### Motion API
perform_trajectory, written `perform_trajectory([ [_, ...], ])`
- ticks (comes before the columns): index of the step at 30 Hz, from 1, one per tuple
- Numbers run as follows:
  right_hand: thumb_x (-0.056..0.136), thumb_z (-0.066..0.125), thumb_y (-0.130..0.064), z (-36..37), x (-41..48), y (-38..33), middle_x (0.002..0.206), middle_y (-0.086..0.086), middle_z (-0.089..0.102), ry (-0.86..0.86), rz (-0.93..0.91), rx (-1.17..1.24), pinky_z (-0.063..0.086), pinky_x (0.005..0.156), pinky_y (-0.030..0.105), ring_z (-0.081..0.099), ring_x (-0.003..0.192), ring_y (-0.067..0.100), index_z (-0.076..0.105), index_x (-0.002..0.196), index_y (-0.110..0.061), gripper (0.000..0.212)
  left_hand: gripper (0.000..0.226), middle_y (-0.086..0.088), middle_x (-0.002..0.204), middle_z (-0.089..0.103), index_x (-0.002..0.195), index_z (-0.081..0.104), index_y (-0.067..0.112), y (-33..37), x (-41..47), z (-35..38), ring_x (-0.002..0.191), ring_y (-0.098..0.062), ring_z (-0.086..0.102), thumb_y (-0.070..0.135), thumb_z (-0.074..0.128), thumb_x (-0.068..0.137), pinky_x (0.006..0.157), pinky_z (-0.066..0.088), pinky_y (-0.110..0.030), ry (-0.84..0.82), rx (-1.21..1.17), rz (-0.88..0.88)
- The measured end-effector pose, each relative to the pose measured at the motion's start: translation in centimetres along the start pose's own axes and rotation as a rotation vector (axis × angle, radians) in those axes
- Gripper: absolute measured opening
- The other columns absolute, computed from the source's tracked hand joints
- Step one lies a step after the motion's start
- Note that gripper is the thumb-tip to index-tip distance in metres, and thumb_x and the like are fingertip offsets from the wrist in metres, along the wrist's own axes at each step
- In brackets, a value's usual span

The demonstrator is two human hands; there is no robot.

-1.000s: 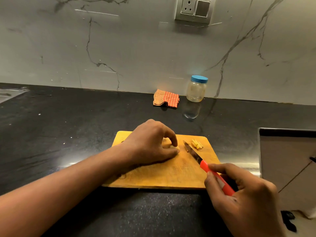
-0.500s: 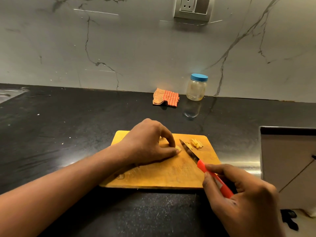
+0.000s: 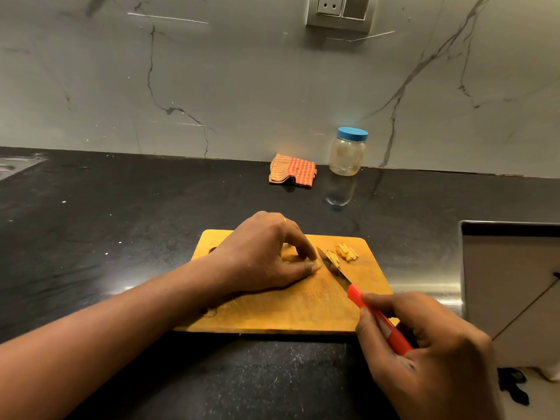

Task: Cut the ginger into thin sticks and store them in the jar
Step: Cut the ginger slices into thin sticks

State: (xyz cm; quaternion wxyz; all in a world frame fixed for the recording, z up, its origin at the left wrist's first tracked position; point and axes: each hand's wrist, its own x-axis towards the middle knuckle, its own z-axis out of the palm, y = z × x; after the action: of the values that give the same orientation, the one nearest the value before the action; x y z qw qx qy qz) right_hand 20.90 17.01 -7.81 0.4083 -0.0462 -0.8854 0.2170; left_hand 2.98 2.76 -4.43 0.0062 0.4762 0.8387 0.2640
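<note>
Head view: cutting board (image 3: 288, 310) lies central. Left hand (image 3: 260, 256) curls, pinching; right hand (image 3: 424, 344) wraps the knife (image 3: 336, 271) handle. Blade meets the pinched ginger stub (image 3: 316, 263), largely hidden under fingertips (image 3: 307, 254). Likely light, firm, slippery: pin from above.

A home kitchen, by every sign.
A dark polished stone bench (image 3: 121, 207) ran along a marble-veined wall (image 3: 242, 86) with a power socket (image 3: 338, 9) set in it. On the bench sat a wooden chopping board (image 3: 272, 316) with cut ginger sticks (image 3: 347, 253) and the blade of a red-handled knife (image 3: 353, 294) on it. Back by the wall stood a blue-lidded jar (image 3: 347, 153) beside a folded checked cloth (image 3: 292, 171).
</note>
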Motion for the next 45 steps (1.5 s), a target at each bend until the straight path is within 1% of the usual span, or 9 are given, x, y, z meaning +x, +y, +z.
perform_trajectory([
  [5,0.073,0.072,-0.027,0.0,0.0,0.2,0.077,-0.011,0.067,-0.053,0.005,0.015,0.052,0.057,0.022,0.062,0.063,0.004,0.077,0.088,-0.02,0.018,0.02,0.017,0.101,0.07,0.103,0.078,0.032,0.0,0.1,0.0,0.098,-0.005,0.058,0.042,0.072,0.086,0.088,0.053,-0.029,-0.001,0.004,0.004],
  [11,0.073,0.074,-0.022,0.3,0.1,0.2,0.075,-0.009,0.066,-0.096,-0.03,-0.01,0.051,0.059,0.018,0.061,0.063,0.003,0.077,0.088,-0.017,0.016,0.019,0.018,0.103,0.07,0.103,0.078,0.031,-0.1,0.2,0.0,0.099,-0.003,0.058,0.04,0.072,0.087,0.086,0.05,-0.022,-0.014,0.013,0.013],
  [15,0.074,0.069,-0.024,0.6,0.9,0.2,0.073,-0.006,0.062,-0.171,-0.071,-0.056,0.052,0.052,0.024,0.058,0.061,0.007,0.075,0.088,-0.016,0.017,0.018,0.019,0.101,0.071,0.101,0.078,0.031,-0.1,0.3,-0.1,0.099,-0.002,0.058,0.04,0.072,0.087,0.088,0.051,-0.025,-0.023,0.023,0.019],
  [20,0.074,0.067,-0.025,0.7,1.0,-0.1,0.072,-0.006,0.06,-0.222,-0.084,-0.081,0.051,0.052,0.02,0.056,0.058,0.008,0.074,0.088,-0.016,0.018,0.016,0.022,0.099,0.069,0.095,0.077,0.037,-0.2,0.3,-0.2,0.097,-0.002,0.059,0.048,0.073,0.083,0.084,0.051,-0.025,0.003,0.039,-0.025],
  [27,0.067,0.073,-0.02,-1.2,0.3,-0.2,0.067,-0.007,0.062,-0.154,-0.118,-0.085,0.044,0.057,0.01,0.056,0.054,0.003,0.076,0.081,-0.015,0.015,0.016,0.022,0.101,0.068,0.096,0.077,0.035,-0.6,0.5,-0.4,0.1,-0.002,0.059,0.045,0.072,0.085,0.09,0.053,-0.03,-0.044,0.028,-0.02],
  [31,0.067,0.081,-0.011,-1.1,0.2,-0.1,0.069,-0.006,0.064,-0.122,-0.091,-0.081,0.048,0.057,0.016,0.059,0.057,0.003,0.076,0.083,-0.014,0.017,0.014,0.021,0.101,0.07,0.096,0.078,0.034,-0.8,0.3,-0.5,0.101,-0.002,0.059,0.041,0.072,0.086,0.092,0.054,-0.033,-0.053,0.003,-0.004],
  [36,0.071,0.074,-0.02,-0.4,0.4,-0.3,0.07,-0.007,0.064,-0.137,-0.084,-0.057,0.051,0.054,0.02,0.059,0.058,0.004,0.076,0.083,-0.015,0.013,0.015,0.019,0.103,0.071,0.097,0.079,0.031,-0.9,0.4,-0.6,0.101,-0.003,0.061,0.038,0.073,0.086,0.092,0.055,-0.032,-0.065,-0.001,0.006],
  [41,0.07,0.073,-0.024,-0.3,0.4,-0.4,0.071,-0.007,0.064,-0.18,-0.09,-0.056,0.052,0.052,0.022,0.059,0.059,0.004,0.076,0.085,-0.016,0.017,0.016,0.018,0.105,0.071,0.099,0.079,0.029,-0.9,0.3,-0.8,0.102,-0.001,0.059,0.038,0.071,0.088,0.095,0.05,-0.025,-0.079,0.022,0.028],
  [45,0.07,0.08,-0.014,0.4,1.0,-0.3,0.071,-0.006,0.061,-0.216,-0.107,-0.095,0.052,0.052,0.021,0.057,0.058,0.006,0.074,0.086,-0.016,0.017,0.017,0.017,0.107,0.071,0.101,0.079,0.029,-0.9,0.4,-0.8,0.104,-0.002,0.059,0.037,0.071,0.088,0.093,0.046,-0.02,-0.083,0.035,0.036],
])
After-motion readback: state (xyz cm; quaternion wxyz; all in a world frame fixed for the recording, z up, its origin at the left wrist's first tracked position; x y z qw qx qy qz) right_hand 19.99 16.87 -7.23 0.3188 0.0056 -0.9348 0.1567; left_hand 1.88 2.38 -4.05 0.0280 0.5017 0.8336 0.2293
